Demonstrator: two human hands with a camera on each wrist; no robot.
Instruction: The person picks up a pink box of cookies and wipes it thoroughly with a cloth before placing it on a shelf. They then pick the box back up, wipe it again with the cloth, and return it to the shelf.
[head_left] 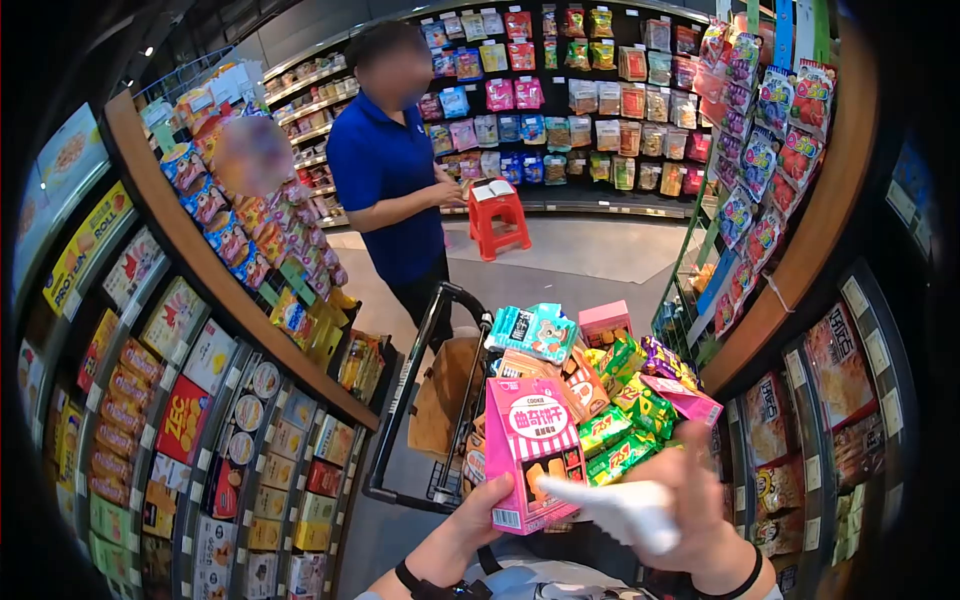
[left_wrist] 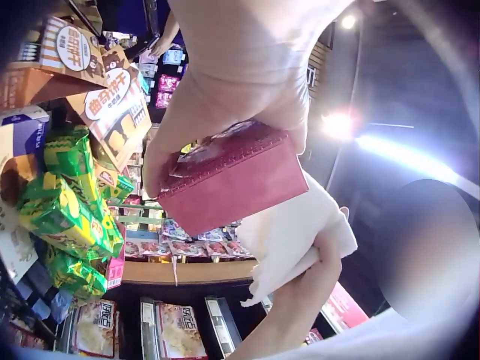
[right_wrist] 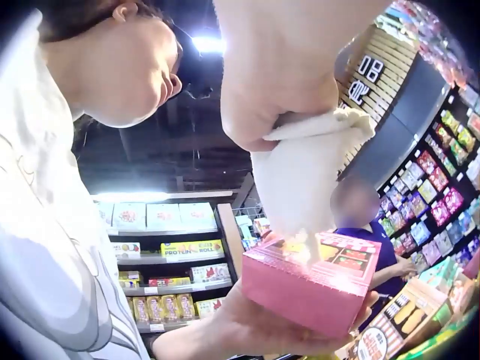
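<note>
My left hand (head_left: 478,518) grips a pink cookie box (head_left: 532,425) by its lower part, tilted over the filled cart. In my right hand (head_left: 700,515), blurred in the head view, is a white cloth (head_left: 625,512), and its loose end hangs over the box front. The right wrist view has the cloth (right_wrist: 296,180) pinched between curled fingers, its tip at the box (right_wrist: 307,289). From the left wrist, the box's plain pink bottom (left_wrist: 232,184) faces the camera. Behind the box lie green snack packs (head_left: 625,450), brown cookie boxes (head_left: 580,385) and a blue bag (head_left: 535,332).
A shopping cart (head_left: 400,400) carries the goods. Beyond it a person in a blue shirt (head_left: 375,160) stands near a red stool (head_left: 497,225) with an open book on it. Stocked shelves (head_left: 230,430) line the left, and more shelves (head_left: 790,450) the right.
</note>
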